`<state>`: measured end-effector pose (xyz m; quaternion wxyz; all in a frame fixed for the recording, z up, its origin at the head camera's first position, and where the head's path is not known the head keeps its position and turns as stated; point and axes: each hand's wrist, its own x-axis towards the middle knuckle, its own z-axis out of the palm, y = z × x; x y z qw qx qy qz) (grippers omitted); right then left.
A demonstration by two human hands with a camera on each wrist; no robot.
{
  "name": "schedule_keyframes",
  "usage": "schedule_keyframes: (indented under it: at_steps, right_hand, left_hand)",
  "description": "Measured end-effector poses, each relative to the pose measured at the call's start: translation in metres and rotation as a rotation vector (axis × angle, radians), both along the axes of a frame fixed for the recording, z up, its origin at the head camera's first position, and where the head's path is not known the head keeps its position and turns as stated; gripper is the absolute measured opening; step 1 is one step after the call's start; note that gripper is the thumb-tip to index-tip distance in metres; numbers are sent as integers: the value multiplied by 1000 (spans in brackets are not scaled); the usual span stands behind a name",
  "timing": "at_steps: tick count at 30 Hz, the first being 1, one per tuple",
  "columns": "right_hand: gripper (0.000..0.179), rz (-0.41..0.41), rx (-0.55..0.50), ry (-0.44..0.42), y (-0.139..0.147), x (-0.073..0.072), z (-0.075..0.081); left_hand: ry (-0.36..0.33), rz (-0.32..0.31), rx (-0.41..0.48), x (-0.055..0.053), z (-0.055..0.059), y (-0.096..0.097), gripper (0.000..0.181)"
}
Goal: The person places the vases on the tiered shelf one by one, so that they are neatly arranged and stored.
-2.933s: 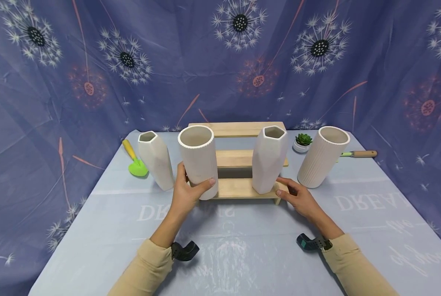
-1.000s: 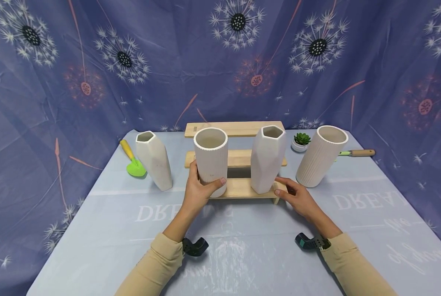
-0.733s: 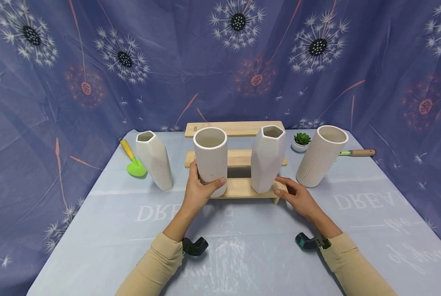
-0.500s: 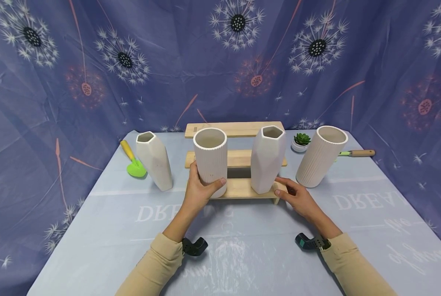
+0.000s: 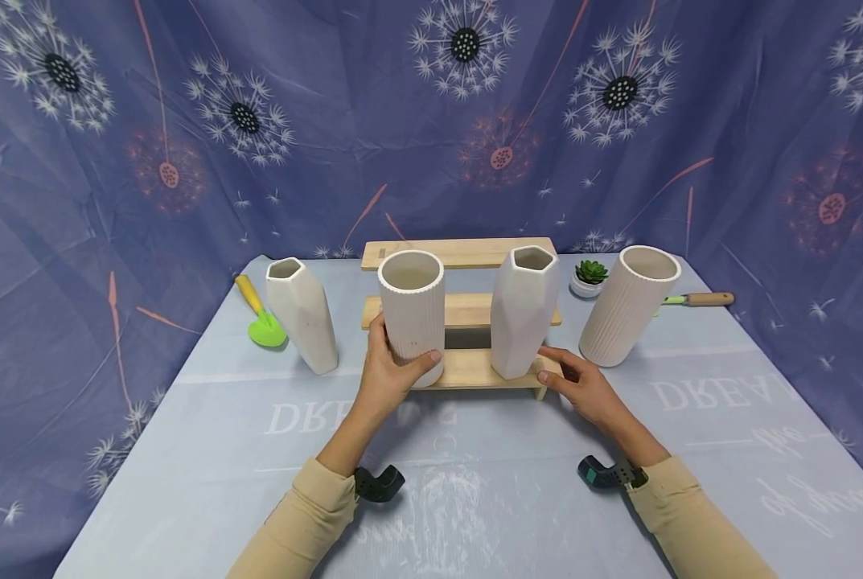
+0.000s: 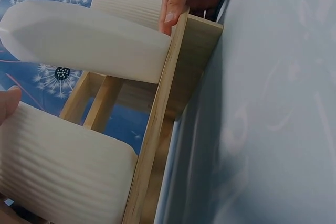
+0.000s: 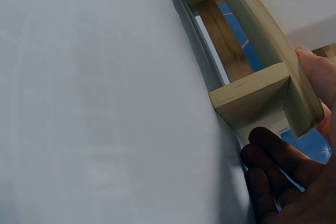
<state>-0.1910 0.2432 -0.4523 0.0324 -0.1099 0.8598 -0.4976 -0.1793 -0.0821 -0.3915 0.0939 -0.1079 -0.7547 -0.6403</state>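
Note:
My left hand (image 5: 391,374) grips a white ribbed cylindrical vase (image 5: 413,314) low on its side, thumb across the front. The vase stands upright at the left part of the lowest step of a three-tier wooden plant stand (image 5: 467,368). To its right on the same step is a white faceted vase (image 5: 523,314), a gap between them. At that step's right end, my right hand (image 5: 579,386) holds the board's end; the right wrist view shows its lower fingers (image 7: 273,150) curled beside the stand's leg (image 7: 252,90).
On the table (image 5: 474,498), another faceted vase (image 5: 304,318) and a green trowel (image 5: 266,326) with a yellow handle stand left. Right are another ribbed vase (image 5: 630,310), a potted succulent (image 5: 590,279) and a wooden-handled tool (image 5: 706,300). A patterned blue curtain (image 5: 402,121) hangs behind.
Since the earliest frame, my left hand has shifted the ribbed vase rightward along the lowest step. Over the last second both hands and the vases have stayed in place.

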Motion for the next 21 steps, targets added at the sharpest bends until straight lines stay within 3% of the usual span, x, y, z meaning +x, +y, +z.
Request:
schedule_keyframes:
  at_steps: [12,21]
  right_hand:
    - [53,-1,5,-5,0,1,2]
    - [53,-2,7,0,0,-1,1]
  left_hand:
    - [5,-7,-23,11,4,-11,91]
    - [19,29,-25,16,2,-18,91]
